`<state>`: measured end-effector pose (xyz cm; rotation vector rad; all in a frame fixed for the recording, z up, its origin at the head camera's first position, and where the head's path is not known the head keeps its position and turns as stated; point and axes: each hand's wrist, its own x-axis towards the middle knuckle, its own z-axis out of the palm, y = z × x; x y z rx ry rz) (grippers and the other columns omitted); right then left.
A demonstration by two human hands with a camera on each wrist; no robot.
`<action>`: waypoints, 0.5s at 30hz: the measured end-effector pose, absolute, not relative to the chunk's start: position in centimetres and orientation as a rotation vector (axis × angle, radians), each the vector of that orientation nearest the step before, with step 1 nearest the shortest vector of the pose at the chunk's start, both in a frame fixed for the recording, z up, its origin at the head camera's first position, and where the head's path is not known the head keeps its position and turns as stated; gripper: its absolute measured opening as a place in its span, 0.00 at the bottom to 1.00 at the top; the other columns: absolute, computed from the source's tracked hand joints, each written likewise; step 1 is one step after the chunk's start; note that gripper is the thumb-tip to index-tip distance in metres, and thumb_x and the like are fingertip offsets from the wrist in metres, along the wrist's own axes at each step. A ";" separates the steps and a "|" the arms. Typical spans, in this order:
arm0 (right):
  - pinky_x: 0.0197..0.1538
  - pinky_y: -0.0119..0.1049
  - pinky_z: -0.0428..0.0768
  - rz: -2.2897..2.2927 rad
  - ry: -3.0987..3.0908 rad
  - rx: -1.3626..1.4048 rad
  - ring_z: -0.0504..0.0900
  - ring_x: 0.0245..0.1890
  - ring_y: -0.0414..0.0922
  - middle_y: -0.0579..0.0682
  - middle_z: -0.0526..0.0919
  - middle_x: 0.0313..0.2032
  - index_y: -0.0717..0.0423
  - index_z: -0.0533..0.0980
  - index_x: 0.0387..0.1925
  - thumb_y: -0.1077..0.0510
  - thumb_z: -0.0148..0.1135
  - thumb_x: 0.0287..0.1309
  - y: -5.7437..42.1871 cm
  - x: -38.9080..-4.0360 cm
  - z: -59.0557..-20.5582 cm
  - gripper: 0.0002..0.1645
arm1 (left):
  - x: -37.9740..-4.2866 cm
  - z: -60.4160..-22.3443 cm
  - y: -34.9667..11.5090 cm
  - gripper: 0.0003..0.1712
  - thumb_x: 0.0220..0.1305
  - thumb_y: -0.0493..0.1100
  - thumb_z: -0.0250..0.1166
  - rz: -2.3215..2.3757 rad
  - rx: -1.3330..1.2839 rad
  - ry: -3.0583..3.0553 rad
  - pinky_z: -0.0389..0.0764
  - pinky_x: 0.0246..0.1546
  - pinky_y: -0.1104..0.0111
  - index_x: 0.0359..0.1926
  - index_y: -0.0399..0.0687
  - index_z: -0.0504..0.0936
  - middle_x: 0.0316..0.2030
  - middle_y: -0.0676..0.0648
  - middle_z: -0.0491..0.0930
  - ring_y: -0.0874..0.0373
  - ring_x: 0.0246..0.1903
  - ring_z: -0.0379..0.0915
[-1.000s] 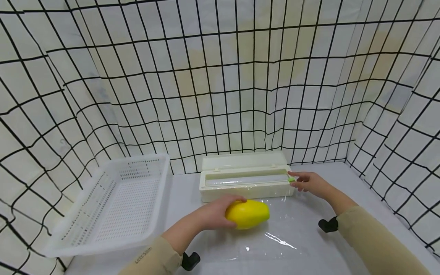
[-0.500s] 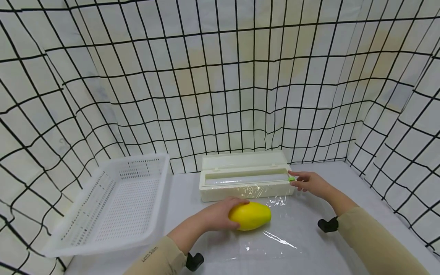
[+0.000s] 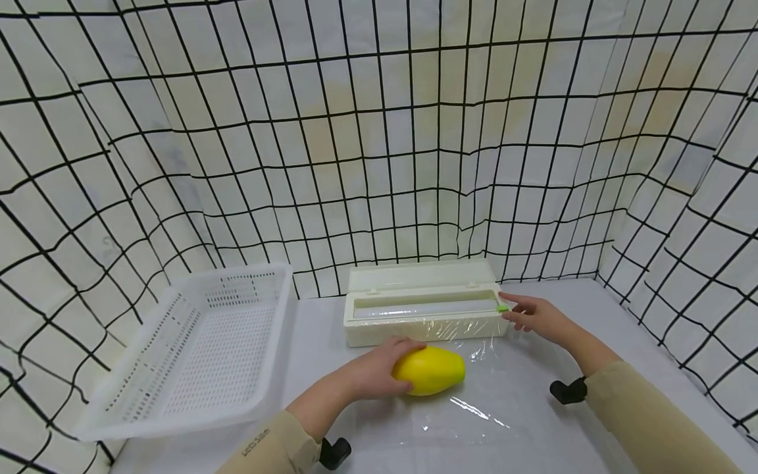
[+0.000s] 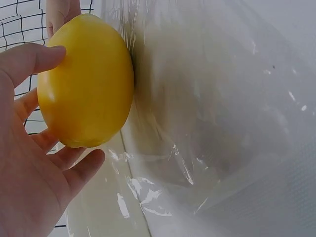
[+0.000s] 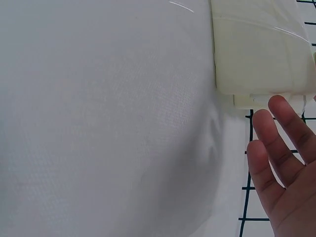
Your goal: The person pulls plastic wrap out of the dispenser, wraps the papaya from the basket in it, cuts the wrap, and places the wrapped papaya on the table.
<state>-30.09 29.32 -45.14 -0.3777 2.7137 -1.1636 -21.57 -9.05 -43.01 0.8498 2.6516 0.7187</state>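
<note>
In the head view my left hand point(image 3: 376, 372) grips the rear end of a yellow papaya-shaped fruit point(image 3: 432, 372) with a greenish tip. The left wrist view shows its thumb and fingers spread round the fruit point(image 4: 89, 84). Under the fruit, clear cling film point(image 3: 474, 415) stretches from a cream wrap dispenser box point(image 3: 423, 329) whose lid stands up. My right hand point(image 3: 539, 320) is at the box's right end, its fingers either side of a green slider point(image 3: 503, 308). Three relaxed fingers point(image 5: 269, 160) show in the right wrist view; contact with the slider is hidden there.
A white perforated plastic basket point(image 3: 227, 355) stands on the left. Black grid panels point(image 3: 391, 158) lined with pale sheeting rise behind and on both sides. A white cloth point(image 5: 108, 123) covers the table. Inside the box lies a film roll point(image 3: 420, 310).
My left hand and the fruit have shifted slightly right over the film compared with a second ago. The right hand stays at the box's right end.
</note>
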 end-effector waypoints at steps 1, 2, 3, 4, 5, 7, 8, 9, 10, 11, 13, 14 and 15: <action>0.42 0.43 0.80 -1.157 2.722 -0.380 0.80 0.37 0.47 0.55 0.81 0.46 0.51 0.63 0.73 0.41 0.62 0.65 29.3 -30.0 -45.1 0.41 | -21.5 -43.0 -9.1 0.41 0.57 0.50 0.70 0.716 0.845 2.660 0.69 0.63 0.54 0.71 0.67 0.65 0.68 0.51 0.64 0.55 0.61 0.66; 0.43 0.43 0.80 -1.154 2.729 -0.381 0.80 0.37 0.47 0.55 0.81 0.46 0.51 0.62 0.74 0.41 0.62 0.65 29.4 -29.9 -45.0 0.41 | -21.5 -42.9 -9.1 0.41 0.57 0.50 0.70 0.713 0.840 2.668 0.69 0.63 0.54 0.71 0.67 0.66 0.68 0.51 0.64 0.56 0.61 0.66; 0.43 0.44 0.80 -1.154 2.734 -0.381 0.80 0.37 0.47 0.55 0.81 0.47 0.51 0.62 0.74 0.41 0.62 0.65 29.4 -29.9 -45.0 0.41 | -21.5 -42.8 -9.1 0.40 0.57 0.50 0.70 0.716 0.836 2.672 0.69 0.63 0.54 0.71 0.66 0.67 0.67 0.51 0.64 0.55 0.61 0.66; 0.43 0.44 0.80 -1.157 2.736 -0.383 0.80 0.37 0.48 0.55 0.81 0.47 0.51 0.62 0.73 0.41 0.62 0.65 29.4 -29.9 -45.0 0.41 | -21.5 -42.8 -9.1 0.40 0.57 0.50 0.70 0.719 0.833 2.676 0.69 0.63 0.54 0.71 0.65 0.67 0.67 0.51 0.64 0.55 0.61 0.66; 0.43 0.44 0.80 -1.159 2.738 -0.384 0.80 0.37 0.48 0.55 0.82 0.46 0.51 0.62 0.73 0.41 0.62 0.65 29.4 -29.8 -44.9 0.41 | -21.5 -42.7 -9.1 0.39 0.58 0.50 0.70 0.721 0.835 2.680 0.69 0.63 0.54 0.70 0.65 0.67 0.67 0.51 0.64 0.55 0.61 0.66; 0.43 0.45 0.80 -1.168 2.737 -0.384 0.80 0.37 0.48 0.55 0.82 0.46 0.51 0.63 0.73 0.41 0.63 0.64 29.4 -29.8 -44.9 0.41 | -21.6 -42.7 -9.1 0.38 0.58 0.49 0.70 0.727 0.845 2.687 0.68 0.63 0.54 0.70 0.63 0.68 0.67 0.51 0.64 0.55 0.62 0.65; 0.43 0.45 0.80 -1.174 2.737 -0.383 0.81 0.37 0.49 0.55 0.82 0.46 0.51 0.63 0.73 0.42 0.63 0.64 29.4 -29.8 -44.8 0.41 | -21.6 -42.7 -9.2 0.38 0.58 0.49 0.70 0.730 0.850 2.690 0.68 0.64 0.54 0.70 0.63 0.68 0.67 0.51 0.64 0.54 0.62 0.65; 0.43 0.45 0.80 -1.174 2.740 -0.383 0.81 0.37 0.49 0.55 0.82 0.46 0.51 0.63 0.73 0.42 0.63 0.64 29.5 -29.7 -44.8 0.41 | -21.7 -42.6 -9.2 0.38 0.59 0.48 0.70 0.734 0.854 2.693 0.68 0.64 0.54 0.70 0.63 0.68 0.67 0.50 0.64 0.54 0.63 0.64; 0.42 0.45 0.80 -1.170 2.746 -0.381 0.81 0.37 0.49 0.55 0.82 0.46 0.50 0.63 0.73 0.41 0.63 0.64 29.5 -29.7 -44.7 0.41 | -21.7 -42.6 -9.2 0.38 0.59 0.48 0.70 0.734 0.860 2.697 0.67 0.64 0.54 0.70 0.62 0.68 0.67 0.50 0.65 0.54 0.63 0.64; 0.42 0.44 0.79 -1.162 2.755 -0.380 0.81 0.38 0.49 0.55 0.81 0.47 0.50 0.63 0.73 0.41 0.63 0.64 29.5 -29.7 -44.6 0.41 | -21.8 -42.6 -9.2 0.37 0.59 0.48 0.70 0.734 0.863 2.700 0.67 0.65 0.54 0.69 0.62 0.69 0.67 0.51 0.65 0.54 0.64 0.64; 0.41 0.43 0.79 -1.138 2.787 -0.381 0.80 0.40 0.49 0.56 0.81 0.48 0.50 0.64 0.73 0.40 0.62 0.64 29.6 -29.5 -44.4 0.41 | -21.7 -42.3 -9.3 0.37 0.59 0.48 0.70 0.748 0.856 2.700 0.67 0.65 0.53 0.69 0.61 0.69 0.67 0.50 0.65 0.53 0.65 0.63; 0.41 0.42 0.78 -1.127 2.808 -0.372 0.80 0.41 0.50 0.56 0.80 0.48 0.50 0.65 0.72 0.39 0.62 0.64 29.6 -29.4 -44.2 0.41 | -21.7 -42.2 -9.3 0.36 0.60 0.48 0.70 0.754 0.851 2.699 0.66 0.65 0.52 0.69 0.60 0.69 0.68 0.50 0.65 0.53 0.65 0.62; 0.40 0.41 0.78 -1.116 2.829 -0.365 0.80 0.42 0.50 0.56 0.80 0.49 0.50 0.65 0.72 0.38 0.62 0.63 29.7 -29.3 -44.1 0.41 | -21.7 -42.1 -9.4 0.36 0.60 0.48 0.69 0.762 0.843 2.698 0.66 0.66 0.52 0.69 0.60 0.69 0.68 0.50 0.65 0.53 0.66 0.62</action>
